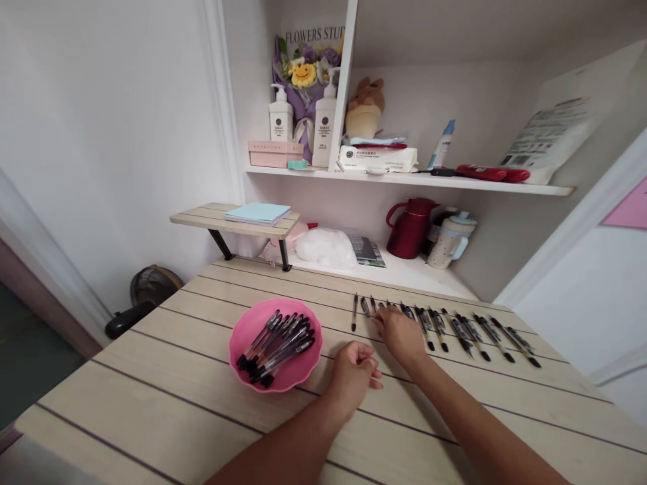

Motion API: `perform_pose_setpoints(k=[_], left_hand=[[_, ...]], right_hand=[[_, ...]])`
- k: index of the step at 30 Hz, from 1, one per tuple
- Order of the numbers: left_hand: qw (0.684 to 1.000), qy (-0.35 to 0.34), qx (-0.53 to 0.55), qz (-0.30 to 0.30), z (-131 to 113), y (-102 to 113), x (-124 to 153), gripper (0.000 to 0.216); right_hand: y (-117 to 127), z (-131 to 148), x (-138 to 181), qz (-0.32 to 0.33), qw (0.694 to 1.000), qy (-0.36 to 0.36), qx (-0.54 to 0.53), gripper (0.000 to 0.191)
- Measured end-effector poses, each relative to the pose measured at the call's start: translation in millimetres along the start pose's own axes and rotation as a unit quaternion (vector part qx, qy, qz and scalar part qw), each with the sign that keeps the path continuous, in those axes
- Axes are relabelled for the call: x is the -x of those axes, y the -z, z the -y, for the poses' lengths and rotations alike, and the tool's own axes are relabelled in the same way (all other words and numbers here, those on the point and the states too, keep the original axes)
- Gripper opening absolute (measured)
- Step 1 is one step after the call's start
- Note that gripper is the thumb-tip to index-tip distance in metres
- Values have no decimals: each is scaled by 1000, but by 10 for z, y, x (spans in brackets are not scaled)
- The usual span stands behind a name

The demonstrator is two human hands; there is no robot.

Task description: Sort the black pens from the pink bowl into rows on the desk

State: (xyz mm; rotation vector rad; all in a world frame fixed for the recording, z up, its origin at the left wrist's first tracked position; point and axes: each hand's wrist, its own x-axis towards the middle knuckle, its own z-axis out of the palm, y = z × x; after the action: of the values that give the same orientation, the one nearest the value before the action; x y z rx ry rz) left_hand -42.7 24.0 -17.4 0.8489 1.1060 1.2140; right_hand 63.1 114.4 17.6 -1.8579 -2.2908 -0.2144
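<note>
The gel pens stand in two groups on the desk [166, 384]: a loose bundle of pens [280, 345] inside the pink scalloped bowl [236, 343], nearer the desk's left edge, and a row of pens [439, 325] laid out along the far edge toward the far right corner. The right hand [399, 330] reaches over the left end of that row, its fingers bent down among the pens; whether they grip one cannot be told, since the hand hides the contact. The left hand [356, 374] rests between the bowl and the right hand, fingers half curled and slightly apart, with nothing visible in them.

Each pen looks light, stiff and narrow, with a clear, smooth barrel that may slip or roll a little. A thumb-and-finger pinch at mid-barrel should balance best; holding by the black cap risks pulling it off. The leftmost pen [354, 313] lies apart enough for a clean pinch, while the bundled ones overlap and could drag their neighbours. The bowl, seemingly thin plastic, is best steadied at its rim.
</note>
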Motion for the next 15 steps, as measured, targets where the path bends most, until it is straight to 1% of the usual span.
perform_pose_setpoints(k=[2,5,7,8,9,10,11,12,13,14,15], left_hand=[[1000,-3,-11,10,14,6,-9,21],[995,-10,-93,16,0,28,-26,21],[982,-34,-185,2,-61,45,-42,20],[966,-63,-251,-12,-106,50,-55,19],[940,-98,-326,-32,-158,50,-73,20],[901,-128,-410,-54,-213,44,-99,22],[854,-145,-494,-77,-266,32,-134,25],[810,-145,-561,-96,-313,14,-177,28],[780,-131,-602,-109,-352,-9,-229,30],[763,-112,-626,-116,-381,-33,-287,32],[755,-96,-637,-121,-400,-56,-349,33]], right_hand=[[46,-63,135,-14,1000,-3,-19,21],[90,-145,451,-24,998,12,-63,22],[109,-165,713,-16,995,34,-94,23],[116,-160,846,-8,993,42,-107,24],[122,-148,974,1,992,47,-119,25],[125,-130,1091,11,990,54,-133,26],[125,-108,1193,22,987,61,-145,28],[121,-85,1277,31,985,68,-156,29],[113,-64,1343,36,983,74,-164,29],[101,-47,1390,38,982,77,-171,29],[86,-35,1421,35,981,78,-175,28]])
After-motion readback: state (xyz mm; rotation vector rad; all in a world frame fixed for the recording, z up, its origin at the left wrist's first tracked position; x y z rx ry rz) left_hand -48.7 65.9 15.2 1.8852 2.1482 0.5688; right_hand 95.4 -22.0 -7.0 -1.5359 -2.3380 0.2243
